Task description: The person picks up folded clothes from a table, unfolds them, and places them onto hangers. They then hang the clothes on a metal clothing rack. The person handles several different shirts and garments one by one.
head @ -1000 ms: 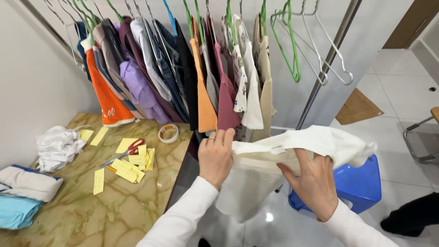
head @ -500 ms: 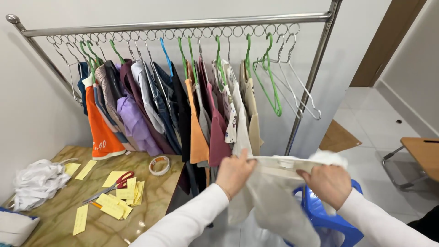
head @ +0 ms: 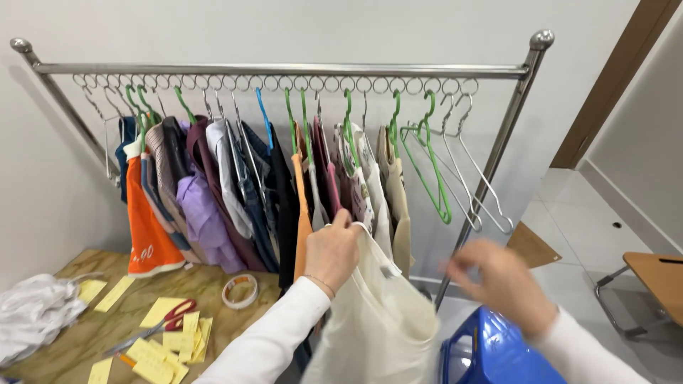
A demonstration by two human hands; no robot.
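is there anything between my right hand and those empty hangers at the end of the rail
Nothing visible does. Your right hand is blurred in open air below the empty green hanger and wire hangers; your left hand holds the cream garment aside.

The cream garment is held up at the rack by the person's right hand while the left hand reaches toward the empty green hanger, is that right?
Not quite: the hands are swapped. In the head view, the left hand holds the cream garment up by its top edge at the rack, while the right hand, blurred and holding nothing, reaches toward the empty green hanger.
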